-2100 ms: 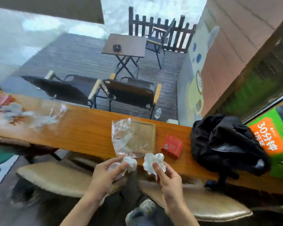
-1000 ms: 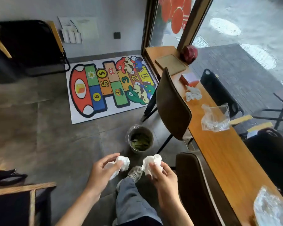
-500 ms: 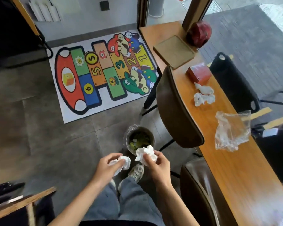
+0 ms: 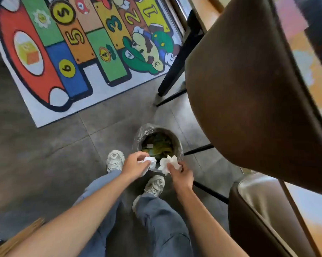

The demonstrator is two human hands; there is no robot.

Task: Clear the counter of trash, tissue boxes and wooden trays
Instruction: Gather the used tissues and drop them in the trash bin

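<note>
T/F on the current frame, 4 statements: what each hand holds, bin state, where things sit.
1. Each hand grips a crumpled white tissue: left hand with left tissue, right hand with right tissue. True.
2. The small round bin with a clear plastic liner is empty. False: greenish waste lies inside.
3. The bin stands on the colourful hopscotch mat. False: it stands on grey floor tiles, apart from the mat.
4. A brown chair back rises right of the bin. True.

Single head view, looking steeply down at floor (image 4: 45, 145) (chair back (image 4: 249, 89) close at right).
</note>
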